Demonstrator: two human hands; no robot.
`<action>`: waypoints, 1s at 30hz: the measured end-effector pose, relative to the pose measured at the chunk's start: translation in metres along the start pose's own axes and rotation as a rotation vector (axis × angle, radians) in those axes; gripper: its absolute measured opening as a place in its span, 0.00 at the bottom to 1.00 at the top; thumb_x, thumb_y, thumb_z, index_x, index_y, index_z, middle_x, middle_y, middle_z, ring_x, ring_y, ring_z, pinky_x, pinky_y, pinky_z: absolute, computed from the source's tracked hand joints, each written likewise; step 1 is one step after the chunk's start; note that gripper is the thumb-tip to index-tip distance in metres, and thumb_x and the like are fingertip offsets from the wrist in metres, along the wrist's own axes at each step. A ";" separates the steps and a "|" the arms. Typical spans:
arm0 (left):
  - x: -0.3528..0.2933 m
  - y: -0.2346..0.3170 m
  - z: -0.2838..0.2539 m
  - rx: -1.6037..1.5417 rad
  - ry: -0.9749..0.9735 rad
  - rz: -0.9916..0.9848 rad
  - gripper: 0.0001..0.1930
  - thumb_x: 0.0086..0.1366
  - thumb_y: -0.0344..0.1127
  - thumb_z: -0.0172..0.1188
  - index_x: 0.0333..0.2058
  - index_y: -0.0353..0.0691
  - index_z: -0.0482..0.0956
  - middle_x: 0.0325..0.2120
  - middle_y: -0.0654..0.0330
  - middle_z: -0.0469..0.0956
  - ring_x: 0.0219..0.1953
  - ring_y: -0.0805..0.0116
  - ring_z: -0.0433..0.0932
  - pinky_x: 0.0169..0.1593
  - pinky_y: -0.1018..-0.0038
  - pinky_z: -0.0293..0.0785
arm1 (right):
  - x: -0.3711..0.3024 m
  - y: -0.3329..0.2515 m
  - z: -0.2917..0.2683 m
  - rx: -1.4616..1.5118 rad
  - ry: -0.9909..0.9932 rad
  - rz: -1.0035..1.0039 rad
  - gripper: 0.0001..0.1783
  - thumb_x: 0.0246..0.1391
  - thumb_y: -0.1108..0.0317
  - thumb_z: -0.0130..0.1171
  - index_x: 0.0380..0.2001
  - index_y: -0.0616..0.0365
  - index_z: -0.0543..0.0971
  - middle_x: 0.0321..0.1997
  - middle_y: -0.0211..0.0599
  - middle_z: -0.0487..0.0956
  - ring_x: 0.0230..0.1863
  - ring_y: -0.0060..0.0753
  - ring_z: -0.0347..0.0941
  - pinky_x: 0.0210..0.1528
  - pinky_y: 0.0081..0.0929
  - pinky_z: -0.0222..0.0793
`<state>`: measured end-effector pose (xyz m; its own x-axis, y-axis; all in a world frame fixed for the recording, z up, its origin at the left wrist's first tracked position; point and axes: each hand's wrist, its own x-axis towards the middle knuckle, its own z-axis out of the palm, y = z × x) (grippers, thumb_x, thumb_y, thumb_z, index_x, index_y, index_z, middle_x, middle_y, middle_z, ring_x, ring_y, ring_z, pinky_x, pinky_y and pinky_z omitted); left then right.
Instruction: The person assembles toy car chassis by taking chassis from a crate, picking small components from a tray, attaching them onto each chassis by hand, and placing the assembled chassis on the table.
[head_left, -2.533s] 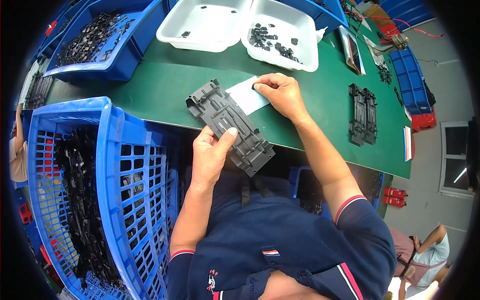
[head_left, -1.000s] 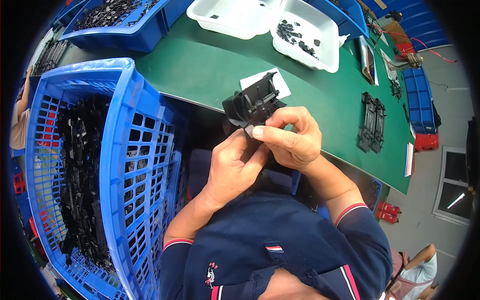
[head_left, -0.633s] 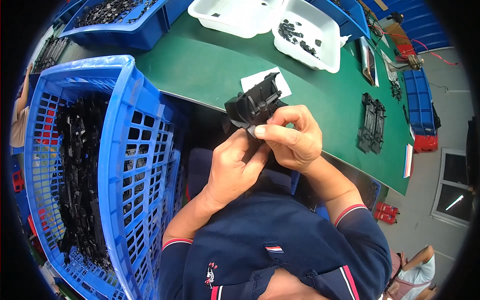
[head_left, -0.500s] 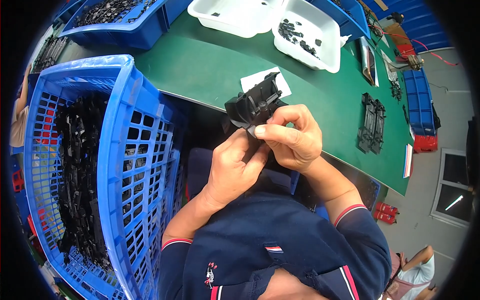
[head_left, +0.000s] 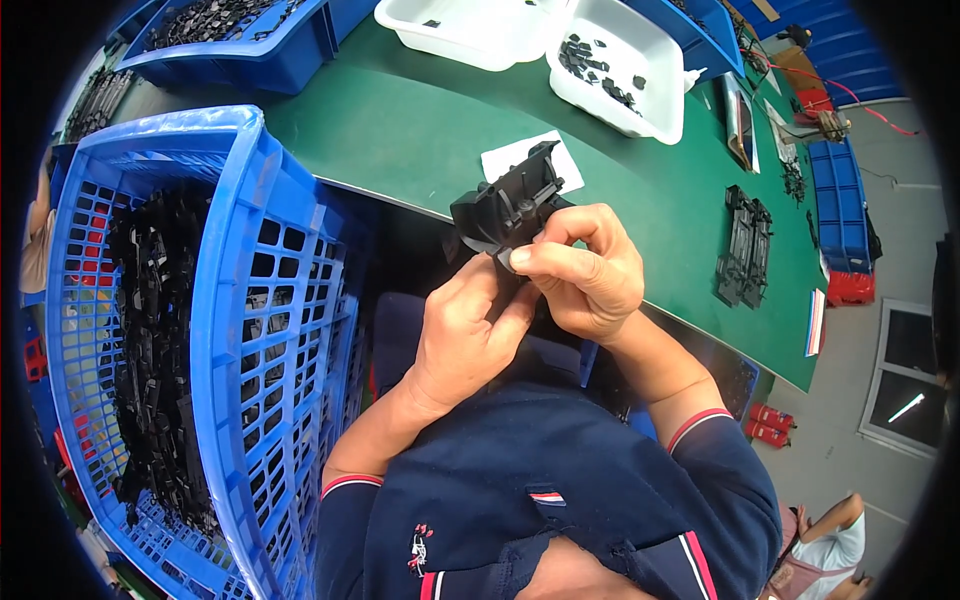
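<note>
Beside the bench (head_left: 400,125), at the worker's left, stands a blue crate (head_left: 226,260) filled with black parts (head_left: 155,330). Next to the right comes the left hand (head_left: 462,325): its fingers are curled closed on the near end of a black frame (head_left: 515,200), though the exact contact is partly hidden from me. The frame is held aloft at the bench edge, tilted, its far end projecting beyond the fingers toward a white sheet (head_left: 567,172). Judged by eye, it is light, stiff, moulded plastic; the thin posts look breakable, so grip the plain long edges. The right hand (head_left: 592,275) has thumb and forefinger pinched on a small grey tab (head_left: 504,259) at the frame's near end; whether the tab is separate, I cannot tell. Farther right, two similar frames (head_left: 742,245) lie side by side.
</note>
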<state>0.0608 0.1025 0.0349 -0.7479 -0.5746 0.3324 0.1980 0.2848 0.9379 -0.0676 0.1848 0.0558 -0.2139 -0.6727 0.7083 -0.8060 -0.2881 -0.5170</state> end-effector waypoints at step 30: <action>0.000 -0.003 0.001 0.001 0.001 0.010 0.10 0.52 0.20 0.60 0.35 0.31 0.74 0.28 0.52 0.76 0.28 0.54 0.78 0.31 0.69 0.74 | 0.000 0.004 0.002 0.035 0.009 -0.004 0.14 0.42 0.80 0.67 0.35 0.56 0.81 0.29 0.32 0.71 0.27 0.25 0.67 0.29 0.17 0.65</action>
<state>0.0597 0.1026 0.0319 -0.7453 -0.5725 0.3417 0.2045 0.2915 0.9345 -0.0695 0.1822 0.0533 -0.2157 -0.6655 0.7146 -0.7872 -0.3145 -0.5305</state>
